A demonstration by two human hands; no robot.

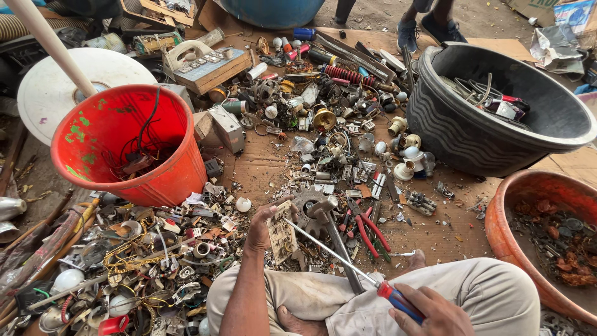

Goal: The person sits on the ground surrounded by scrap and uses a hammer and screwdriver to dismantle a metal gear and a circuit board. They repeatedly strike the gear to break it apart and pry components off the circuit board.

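A small pale circuit board [282, 235] is held upright in the left hand [264, 227], the fingers [272, 208] wrapped around its left edge, low in the frame just left of centre. A screwdriver with a red and blue handle [398, 300] is gripped by the right hand [435, 314] at about 5 o'clock, the fingers closed about the handle; its long metal shaft runs toward 10 o'clock and its tip is set against the board. A hammer [333, 233] and red-handled pliers [368, 231] lie on the ground just beside the board, at its 3 o'clock. A red bucket [134, 146] holding wires is seen at 10 o'clock, a black tub [491, 112] at 2 o'clock, and a reddish basin [547, 230] at 4 o'clock. Mixed metal scrap [143, 261] is heaped at 8 o'clock.
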